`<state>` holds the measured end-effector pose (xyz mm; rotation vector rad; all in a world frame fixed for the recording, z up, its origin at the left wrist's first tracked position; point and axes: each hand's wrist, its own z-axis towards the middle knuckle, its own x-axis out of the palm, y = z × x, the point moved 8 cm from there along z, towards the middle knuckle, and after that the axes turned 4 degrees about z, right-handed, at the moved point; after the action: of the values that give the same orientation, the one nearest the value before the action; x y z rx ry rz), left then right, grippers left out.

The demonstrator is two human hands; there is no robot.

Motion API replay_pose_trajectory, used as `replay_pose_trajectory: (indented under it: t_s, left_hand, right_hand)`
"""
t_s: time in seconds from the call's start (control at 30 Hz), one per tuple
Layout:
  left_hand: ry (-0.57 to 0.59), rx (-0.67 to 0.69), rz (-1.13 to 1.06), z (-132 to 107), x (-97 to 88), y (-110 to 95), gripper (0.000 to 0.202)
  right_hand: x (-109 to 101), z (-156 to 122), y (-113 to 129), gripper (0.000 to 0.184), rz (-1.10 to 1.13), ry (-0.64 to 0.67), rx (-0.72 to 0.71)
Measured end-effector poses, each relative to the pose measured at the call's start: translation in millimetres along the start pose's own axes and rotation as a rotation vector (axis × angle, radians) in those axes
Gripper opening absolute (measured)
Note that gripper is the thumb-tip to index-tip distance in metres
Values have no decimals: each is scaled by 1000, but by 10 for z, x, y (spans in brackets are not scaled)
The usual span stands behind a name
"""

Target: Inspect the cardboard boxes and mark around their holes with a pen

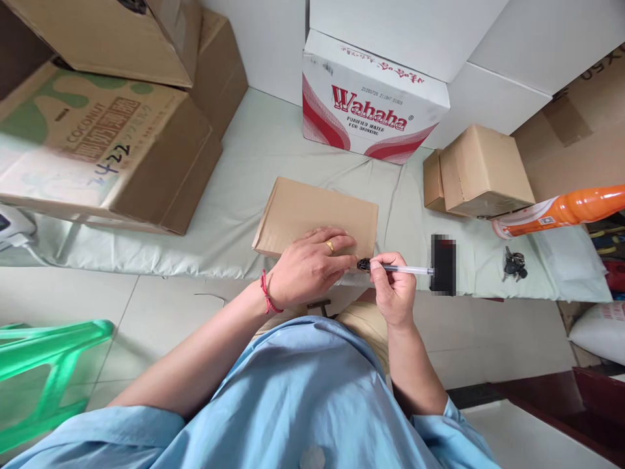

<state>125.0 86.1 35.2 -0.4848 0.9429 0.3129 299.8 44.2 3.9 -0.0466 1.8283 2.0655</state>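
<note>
The flat brown cardboard box (303, 212) lies at twelve o'clock, left hand (312, 267) spread flat on its near edge, while the right hand (393, 290), at three o'clock, pinches a clear-barrelled pen (403, 268) lying nine-to-three, its dark end seemingly touching the left hand.

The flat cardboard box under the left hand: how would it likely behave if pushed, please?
The flat cardboard box is low and wide, so it probably would not tip. It lies on cloth, which may wrinkle and drag. Its walls look stiff.
</note>
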Motion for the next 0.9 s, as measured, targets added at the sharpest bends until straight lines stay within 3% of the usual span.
replay_pose_trajectory:
  t_s: [0.3, 0.47, 0.9]
  left_hand:
    - [-15, 10, 30, 11, -19, -15, 21]
    - [-11, 4, 17, 3, -13, -11, 22]
    - [-48, 21, 27, 15, -40, -31, 21]
  right_hand:
    - [-77, 28, 17, 23, -82, -76, -14]
    - [-57, 16, 26, 23, -52, -43, -27]
    - [-86, 30, 207, 18, -175, -103, -196]
